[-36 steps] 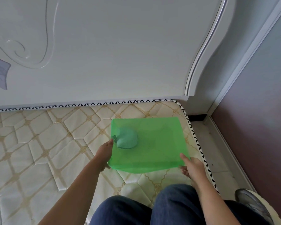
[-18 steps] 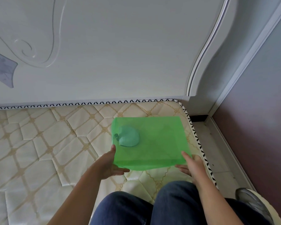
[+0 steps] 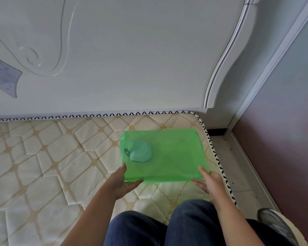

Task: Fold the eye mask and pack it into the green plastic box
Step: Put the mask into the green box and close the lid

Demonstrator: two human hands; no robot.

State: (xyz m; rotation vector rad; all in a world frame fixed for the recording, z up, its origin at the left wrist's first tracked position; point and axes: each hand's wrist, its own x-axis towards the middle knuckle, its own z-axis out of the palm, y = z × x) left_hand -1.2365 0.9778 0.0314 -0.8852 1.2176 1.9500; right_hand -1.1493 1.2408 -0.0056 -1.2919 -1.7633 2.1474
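Green plastic box (image 3: 176, 153) is the biggest thing I have to mind: it lies on the quilted mattress (image 3: 43, 157) near the bed's right corner, close in front of the person. Whether its near edge rests on the mattress or is raised a little I cannot tell. Both hands are on its near corners. My reading is that the left hand (image 3: 121, 183) pinches the near-left corner, thumb up against the side wall and fingers tucked beneath the front edge, and the right hand (image 3: 210, 183) holds the near-right corner the same way. Smallest of all, the eye mask (image 3: 140, 151) sits folded into a rounded bundle inside the box, toward its far-left corner, tinted green, so I take the box to be closed over it. I judge the packing done bar the finish; the next move calls for settling the box flat, checking it is shut all round, then letting go evenly
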